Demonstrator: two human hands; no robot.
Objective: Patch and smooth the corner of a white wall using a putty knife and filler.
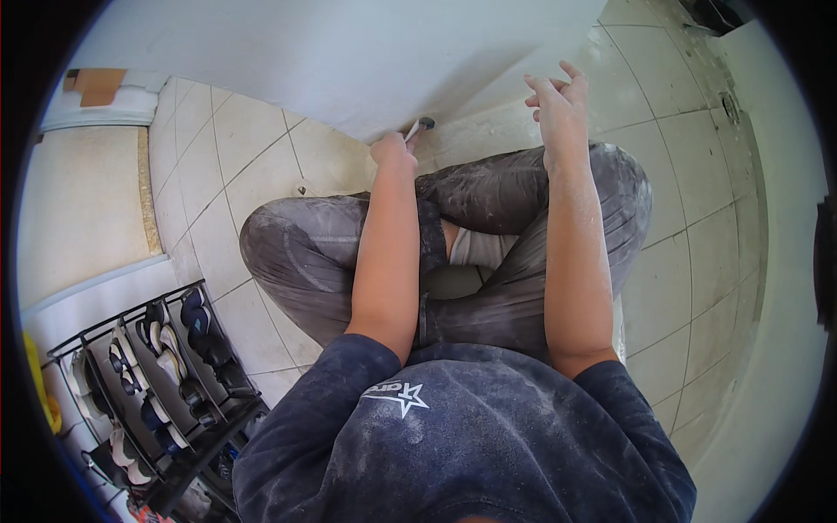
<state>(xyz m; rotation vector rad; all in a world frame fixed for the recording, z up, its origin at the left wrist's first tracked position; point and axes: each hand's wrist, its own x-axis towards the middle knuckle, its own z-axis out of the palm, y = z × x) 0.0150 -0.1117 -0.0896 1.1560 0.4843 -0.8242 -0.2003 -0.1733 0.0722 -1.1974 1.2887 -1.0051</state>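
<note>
The person sits cross-legged on a floor of pale square tiles (227,157), facing the foot of a white plastered wall (349,52), knees in dusty grey trousers (305,244) spread to either side. The left hand (392,150) is curled into a fist around the handle of a small metal-bladed tool (420,126), seemingly a narrow scraper or putty knife, whose dark tip touches the wall right where it meets the floor. Most of the handle is hidden inside the fist, so its exact shape cannot be told. The right hand (558,100) is lifted above the right knee, near the wall but apart from it, fingers loosely spread and slightly bent, holding nothing.

Judging by the white dust on the trousers, the forearms and the dark blue shirt (462,436), the step in hand looks like working along the bottom edge of the wall, scraping or filling at the joint. The next move probably calls for steady pressure on the blade along that joint, with the free hand available to brace.

At the floor's left edge stands a black wire shoe rack (148,383) filled with pairs of shoes, well apart from the work. A beige raised step (78,209) lies beyond it.
</note>
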